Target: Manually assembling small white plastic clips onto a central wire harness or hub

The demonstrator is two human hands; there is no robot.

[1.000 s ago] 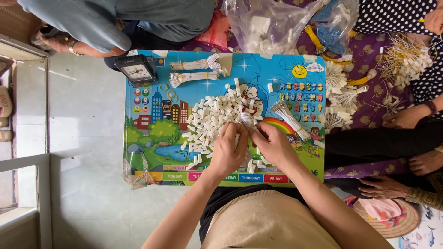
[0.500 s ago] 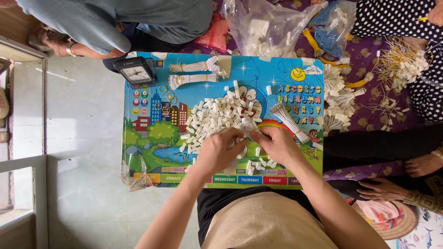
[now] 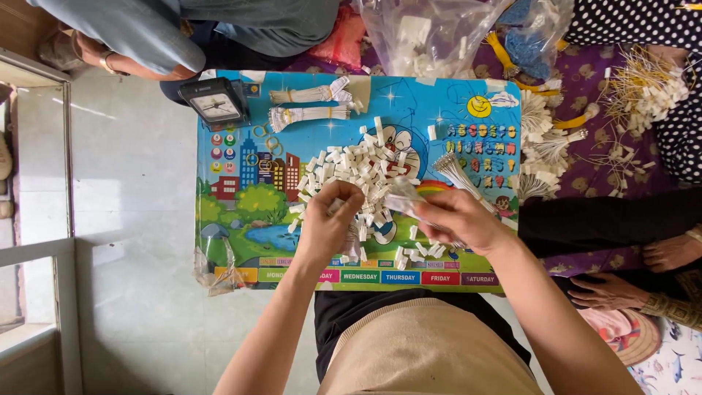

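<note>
A heap of small white tags [image 3: 358, 164] lies in the middle of a bright cartoon-printed board [image 3: 248, 183]. My left hand [image 3: 327, 222] rests at the heap's near edge with its fingers curled over a few white tags. My right hand [image 3: 457, 219] is closed on a thin bundle of pale strings [image 3: 455, 173] and a clear plastic piece [image 3: 402, 197]. Both hands sit close together, just in front of the heap. Two tied bundles of finished tags [image 3: 311, 104] lie at the board's far side.
A small black clock [image 3: 217, 107] stands on the board's far left corner. A clear bag of white pieces [image 3: 424, 33] lies behind the board. More stringed tags [image 3: 643, 91] are spread on purple cloth at the right. Other people sit around; one person's hands [image 3: 669, 252] rest at the right.
Both my hands have shifted slightly along the near edge of the heap, and the fingers have regripped the tags and strings. The heap and bundles lie as before.
</note>
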